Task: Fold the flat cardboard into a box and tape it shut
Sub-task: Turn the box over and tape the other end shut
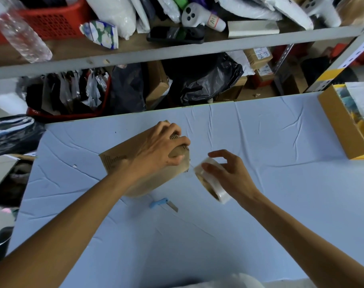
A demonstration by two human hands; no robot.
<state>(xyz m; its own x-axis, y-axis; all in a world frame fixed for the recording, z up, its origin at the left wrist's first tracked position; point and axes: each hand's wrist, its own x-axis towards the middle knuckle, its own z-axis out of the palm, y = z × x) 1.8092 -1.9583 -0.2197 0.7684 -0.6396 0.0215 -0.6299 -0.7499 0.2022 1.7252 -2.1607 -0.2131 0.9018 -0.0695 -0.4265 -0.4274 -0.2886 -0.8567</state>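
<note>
At the frame's centre, on a blue table (260,142), the left hand (156,150) clamps the cardboard box (123,161) steady. The right hand (228,173) grips a tape roll (213,187) beside it, likely to seal it.

The bare left forearm was stretched from the lower left corner of the frame up toward the centre, with the wrist kept nearly straight. The left hand (162,150) was laid palm-down over the right end of a brown folded cardboard box (114,161). Its fingers were curled over the far upper edge and its thumb was bent down against the end face. The bare right forearm was extended from the lower right edge toward the centre. The right hand (228,173) was held just right of the left hand, apart from it. A roll of clear packing tape (213,185) was gripped between its thumb and curled fingers, with the index finger arched over the top of the roll.
</note>
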